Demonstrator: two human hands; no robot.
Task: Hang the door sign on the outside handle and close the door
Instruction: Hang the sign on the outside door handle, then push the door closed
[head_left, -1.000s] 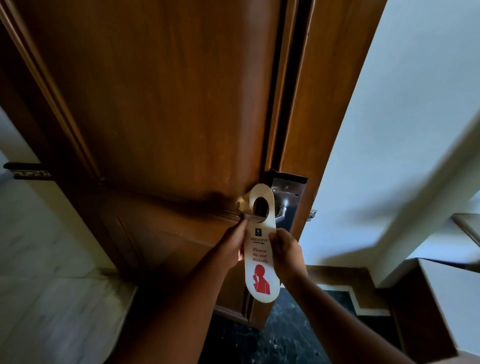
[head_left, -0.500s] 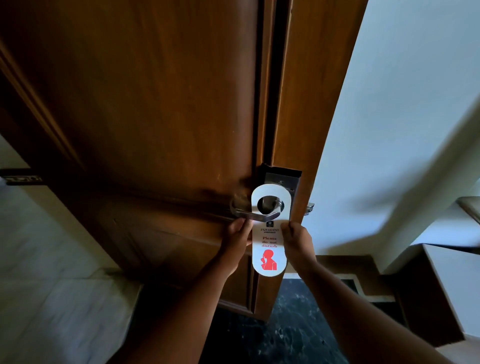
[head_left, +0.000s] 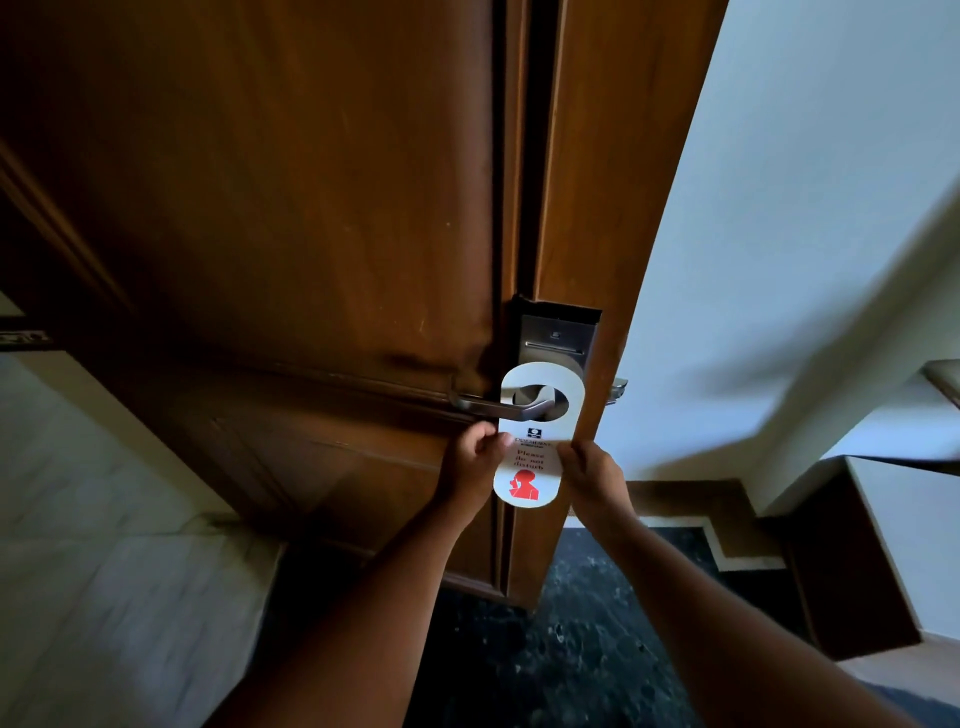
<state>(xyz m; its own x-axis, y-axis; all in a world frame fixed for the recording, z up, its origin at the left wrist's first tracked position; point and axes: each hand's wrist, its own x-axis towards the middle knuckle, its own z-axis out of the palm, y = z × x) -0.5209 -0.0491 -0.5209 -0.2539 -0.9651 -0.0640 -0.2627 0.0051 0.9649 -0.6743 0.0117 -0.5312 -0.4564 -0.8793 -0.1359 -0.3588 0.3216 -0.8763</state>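
Dim light falls across a brown wooden door (head_left: 270, 218) standing ajar, pale wall to one side, and the white door sign (head_left: 535, 441) is seen looped over the metal handle (head_left: 498, 406) below the lock plate (head_left: 557, 340). Its lower half is pinched at either edge, the left hand (head_left: 470, 462) and right hand (head_left: 592, 478) both closed on the card. For a clean finish, the loop should be seated fully against the handle's neck before the card is released gently, so that nothing gets knocked loose when the door is pulled shut.

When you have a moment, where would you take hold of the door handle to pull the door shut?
Probably the free end of the door handle, from the left: the lever lies level and bare there, while the sign hangs round its right end, pinched by the left hand and right hand.
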